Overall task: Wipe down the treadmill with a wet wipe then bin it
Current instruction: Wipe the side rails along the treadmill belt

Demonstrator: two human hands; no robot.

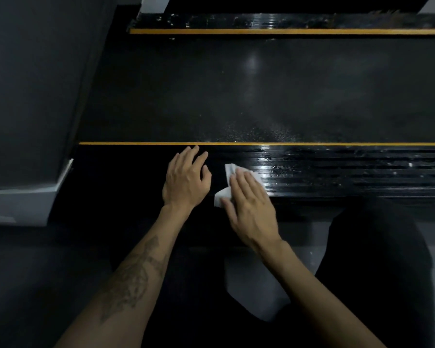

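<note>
Wipe (230, 183): white, crumpled, lying on the near side rail (337, 172) of the treadmill, pinned under the right hand (249, 207). Two corners stick out, one past the fingertips, one by the thumb.

Right hand: flat, fingers straight and close together, palm pressing the wipe onto the ribbed black rail. No pinch visible.

Left hand (186, 178): bare, fingers spread and relaxed, holding nothing. It sits just beside the wipe, over the dark left stretch of the same rail, fingertips near the yellow stripe (312, 143). Cannot tell if it bears weight.

Rail to the right of the wipe shines wet, with droplets. Left stretch reads matt, likely not yet wiped. Belt (261, 91) beyond the stripe shows a speckled patch near the stripe edge. Far rail (286, 21) at the top also glistens.

Doing it well, as a judgement:
- Keep the palm flat and stroke along the ribs, not across, so the wipe reaches the grooves.
- Overlap passes toward the left end of the rail.
- Refold when the loose corners drag.
- Lean on the left hand only over rail not yet cleaned.

No bin in view.
</note>
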